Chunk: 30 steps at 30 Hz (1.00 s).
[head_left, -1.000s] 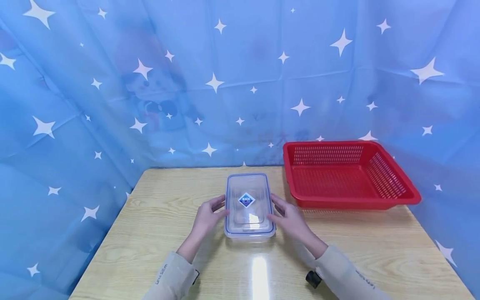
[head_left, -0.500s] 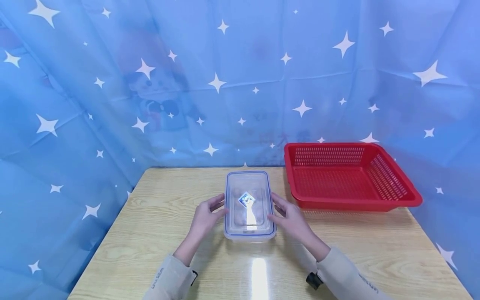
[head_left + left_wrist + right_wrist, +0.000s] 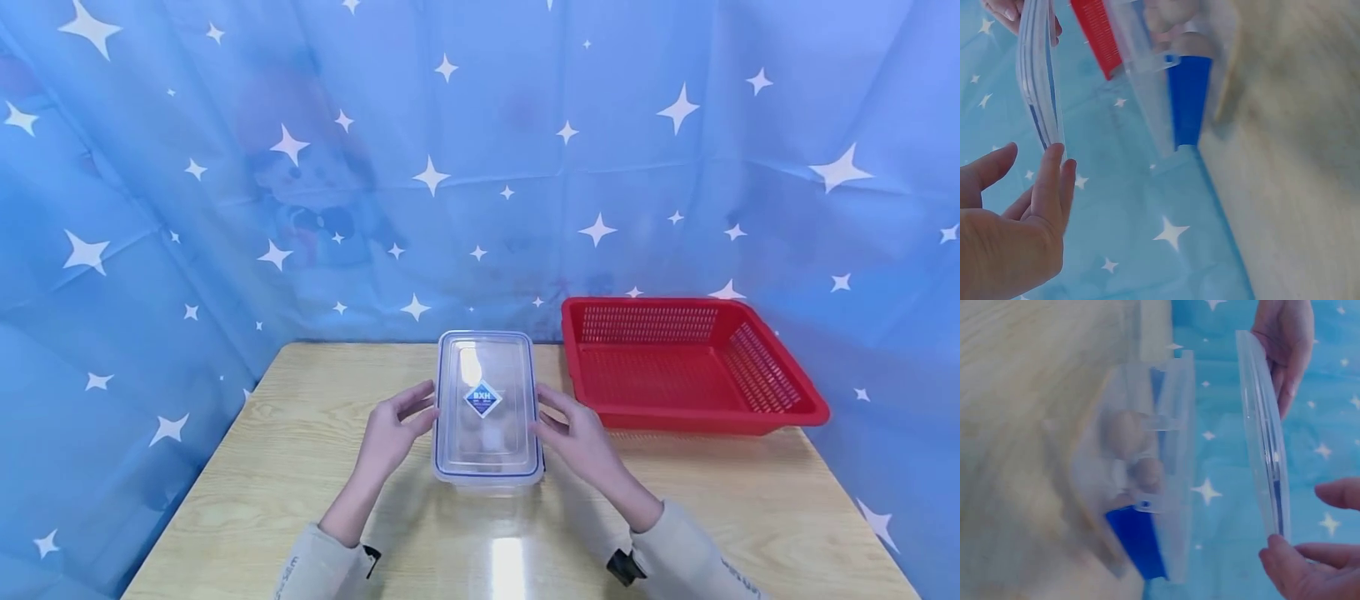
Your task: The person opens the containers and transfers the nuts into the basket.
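A clear plastic lid (image 3: 487, 450) with a blue seal line and a BXH sticker is held flat between both hands. My left hand (image 3: 386, 437) grips its left edge, and my right hand (image 3: 581, 437) grips the right edge. Both wrist views show the lid (image 3: 1035, 69) apart from the clear food container (image 3: 1179, 475), which sits on the table below it. Blue side clips (image 3: 1138, 540) hang unfastened on the container. Through its walls show several round, pale brown things (image 3: 1125, 434). From the head view, the lid covers most of the container.
An open red plastic basket (image 3: 652, 375) stands at the table's back right, close to my right hand. The light wooden table (image 3: 277, 508) reaches back to a blue star-patterned curtain (image 3: 420, 250).
Both hands have raised the lid off the container, so it looks larger and extends farther up in the head view. The head view has shifted slightly.
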Tool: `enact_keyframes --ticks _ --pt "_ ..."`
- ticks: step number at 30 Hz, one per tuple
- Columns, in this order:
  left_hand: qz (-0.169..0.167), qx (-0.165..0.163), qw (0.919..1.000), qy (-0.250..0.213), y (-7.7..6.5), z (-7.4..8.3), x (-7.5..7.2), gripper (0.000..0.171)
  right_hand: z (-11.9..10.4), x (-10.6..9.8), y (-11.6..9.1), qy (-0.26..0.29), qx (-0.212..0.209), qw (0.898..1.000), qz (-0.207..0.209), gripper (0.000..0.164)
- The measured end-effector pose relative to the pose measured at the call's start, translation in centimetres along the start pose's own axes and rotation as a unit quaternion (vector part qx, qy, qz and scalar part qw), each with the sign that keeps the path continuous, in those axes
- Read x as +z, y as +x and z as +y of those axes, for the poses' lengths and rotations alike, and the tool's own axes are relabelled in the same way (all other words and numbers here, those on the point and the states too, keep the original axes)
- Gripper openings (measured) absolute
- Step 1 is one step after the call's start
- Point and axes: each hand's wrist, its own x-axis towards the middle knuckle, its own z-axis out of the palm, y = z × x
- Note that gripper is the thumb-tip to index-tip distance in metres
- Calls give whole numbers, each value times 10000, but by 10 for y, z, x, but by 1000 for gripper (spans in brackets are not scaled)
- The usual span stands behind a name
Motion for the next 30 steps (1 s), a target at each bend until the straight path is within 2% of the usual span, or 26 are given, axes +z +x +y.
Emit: enact_keyframes --ticks 4,6,14,21,27,30 --pt "159 149 9994 282 1 5 -3 44 -10 -3 4 -116 -215 9997 98 59" --pt "255 183 9992 250 2 8 -3 44 -13 -4 6 -145 -317 9994 88 61" --pt "338 260 9967 -684 3 16 0 42 -19 -5 11 -60 -518 9985 174 67" --pt "368 512 9919 -1100 4 22 -1 39 -27 -4 15 -51 -735 9965 399 71" --pt "471 405 9881 -1410 7 25 -1 45 -31 -5 21 272 -856 9952 394 65" --pt "408 230 9862 -1591 10 26 -1 37 -31 -7 22 370 -765 9954 446 61"
